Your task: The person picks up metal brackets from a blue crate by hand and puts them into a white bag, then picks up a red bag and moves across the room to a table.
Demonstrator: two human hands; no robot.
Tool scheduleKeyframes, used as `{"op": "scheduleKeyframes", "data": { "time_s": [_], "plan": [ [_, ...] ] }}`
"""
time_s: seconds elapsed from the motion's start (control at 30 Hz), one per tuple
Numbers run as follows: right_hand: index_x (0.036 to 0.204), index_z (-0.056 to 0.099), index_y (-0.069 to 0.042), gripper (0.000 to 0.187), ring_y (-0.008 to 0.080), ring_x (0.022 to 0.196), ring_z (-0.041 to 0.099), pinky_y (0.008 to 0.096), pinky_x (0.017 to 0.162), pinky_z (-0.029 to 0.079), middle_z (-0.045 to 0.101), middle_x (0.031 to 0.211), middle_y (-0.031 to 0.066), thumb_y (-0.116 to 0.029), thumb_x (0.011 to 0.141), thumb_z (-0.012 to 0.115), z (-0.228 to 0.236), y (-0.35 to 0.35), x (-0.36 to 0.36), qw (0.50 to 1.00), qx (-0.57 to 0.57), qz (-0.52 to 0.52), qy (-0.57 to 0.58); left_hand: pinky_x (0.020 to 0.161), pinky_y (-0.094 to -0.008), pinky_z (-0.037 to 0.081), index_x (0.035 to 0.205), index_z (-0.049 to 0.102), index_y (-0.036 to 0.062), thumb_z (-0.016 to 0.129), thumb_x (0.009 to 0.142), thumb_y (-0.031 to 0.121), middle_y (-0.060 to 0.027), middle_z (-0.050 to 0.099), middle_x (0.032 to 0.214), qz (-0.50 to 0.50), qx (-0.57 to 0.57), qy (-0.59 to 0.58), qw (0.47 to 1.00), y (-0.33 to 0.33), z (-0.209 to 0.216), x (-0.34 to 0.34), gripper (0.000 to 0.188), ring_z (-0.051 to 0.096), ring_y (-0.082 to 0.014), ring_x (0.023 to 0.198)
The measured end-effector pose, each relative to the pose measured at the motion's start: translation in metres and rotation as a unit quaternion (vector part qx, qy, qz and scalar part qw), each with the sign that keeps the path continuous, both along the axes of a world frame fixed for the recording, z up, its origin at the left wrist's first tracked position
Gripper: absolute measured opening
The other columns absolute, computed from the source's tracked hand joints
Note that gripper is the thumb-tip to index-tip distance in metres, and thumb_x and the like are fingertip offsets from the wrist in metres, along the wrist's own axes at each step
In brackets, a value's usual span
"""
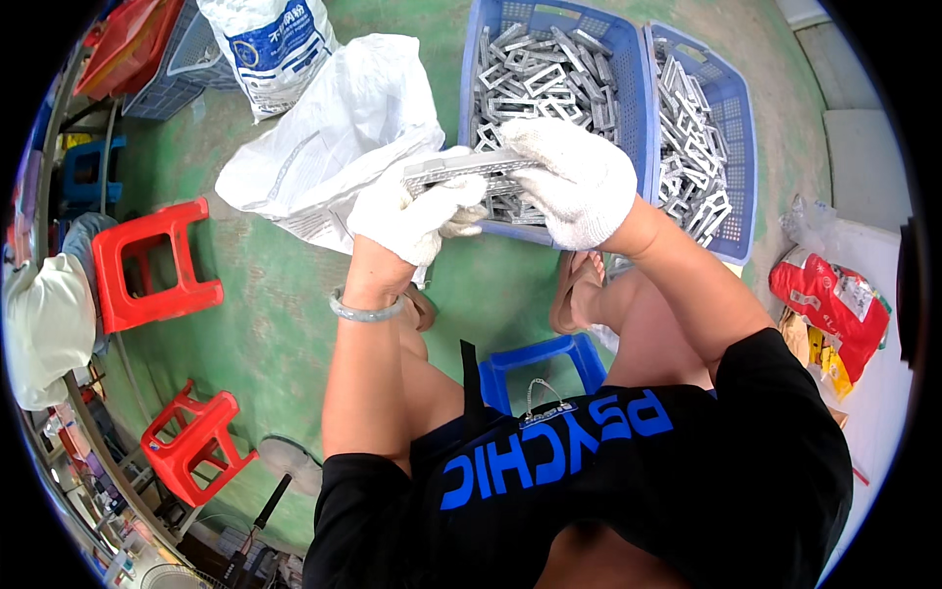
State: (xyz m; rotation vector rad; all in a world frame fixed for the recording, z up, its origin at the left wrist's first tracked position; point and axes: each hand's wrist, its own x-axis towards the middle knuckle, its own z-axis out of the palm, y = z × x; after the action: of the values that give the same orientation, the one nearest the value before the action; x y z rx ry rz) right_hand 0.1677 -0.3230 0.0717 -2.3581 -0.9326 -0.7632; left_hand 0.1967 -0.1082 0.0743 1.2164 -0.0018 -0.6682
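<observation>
My left hand (pixel 400 213), in a white knit glove, is closed round one end of a grey metal frame piece (pixel 459 168). My right hand (pixel 586 184), gloved the same way, grips the other end. The piece lies roughly level between both hands, and a second piece seems to sit just under it, partly hidden by the fingers. Behind my hands stands a blue plastic basket (pixel 640 108) heaped with similar rectangular metal frames (pixel 549 77). A white woven sack (pixel 334 128) spreads over the floor beside my left hand.
At the right is a second blue basket (pixel 743 147) of metal frames. A full white bag (pixel 275 59) stands at the far left. Two red stools (pixel 157 270) are on the left, a blue stool (pixel 545 350) between my legs. A red package (pixel 829 304) lies by the right wall.
</observation>
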Motion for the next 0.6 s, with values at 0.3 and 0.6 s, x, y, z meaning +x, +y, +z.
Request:
{"op": "scheduleKeyframes", "data": {
  "time_s": [0.3,0.6],
  "plan": [
    [0.098,0.067,-0.011,0.025,0.0345,0.097,0.062,0.037,0.079,0.053,0.062,0.11,0.0203,-0.01,0.073,0.065,-0.002,-0.002,0.011,0.999,0.004,0.007,-0.033,0.074,-0.0325,0.053,0.11,0.055,-0.0108,0.061,0.078,0.003,-0.0137,0.066,0.092,0.072,-0.115,-0.084,0.987,0.014,-0.027,-0.001,0.036,0.065,-0.0224,0.085],
    [0.1,0.065,-0.012,0.026,0.0324,0.097,0.059,0.0397,0.081,0.049,0.057,0.113,0.0119,-0.023,0.078,0.058,-0.077,-0.066,0.026,0.931,-0.114,-0.19,0.29,0.077,-0.0274,0.049,0.11,0.058,-0.004,0.062,0.083,0.002,-0.0116,0.066,0.096,0.267,0.341,-0.346,0.832,0.043,-0.05,0.048,0.028,0.064,-0.0173,0.087]
  ]
}}
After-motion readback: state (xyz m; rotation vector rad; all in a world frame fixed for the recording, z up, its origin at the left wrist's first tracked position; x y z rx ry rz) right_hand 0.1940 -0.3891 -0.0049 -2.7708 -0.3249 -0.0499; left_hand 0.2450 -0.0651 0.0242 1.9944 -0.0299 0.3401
